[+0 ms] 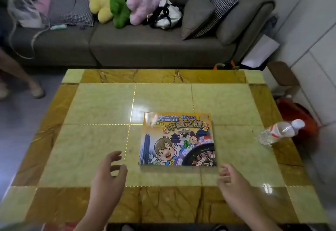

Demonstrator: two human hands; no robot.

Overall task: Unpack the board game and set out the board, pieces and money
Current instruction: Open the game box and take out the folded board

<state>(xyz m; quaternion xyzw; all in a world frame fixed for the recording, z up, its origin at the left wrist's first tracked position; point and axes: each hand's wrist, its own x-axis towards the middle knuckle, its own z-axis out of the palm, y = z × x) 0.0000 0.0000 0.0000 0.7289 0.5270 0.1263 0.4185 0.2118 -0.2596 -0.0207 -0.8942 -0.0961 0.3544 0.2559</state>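
Note:
The board game box (177,138) lies flat and closed on the yellow marble table (101,114), right of centre, its cartoon lid facing up. My left hand (109,178) hovers over the table a little to the left of the box's near corner, fingers loosely spread and holding nothing. My right hand (234,189) hovers just off the box's near right corner, fingers relaxed and empty. Neither hand touches the box. The board, pieces and money are out of sight.
A clear plastic water bottle (281,130) stands at the table's right edge. Behind the table is a grey sofa (138,43) with plush toys, cushions and bags. Another person's legs (20,78) are at the far left on the floor.

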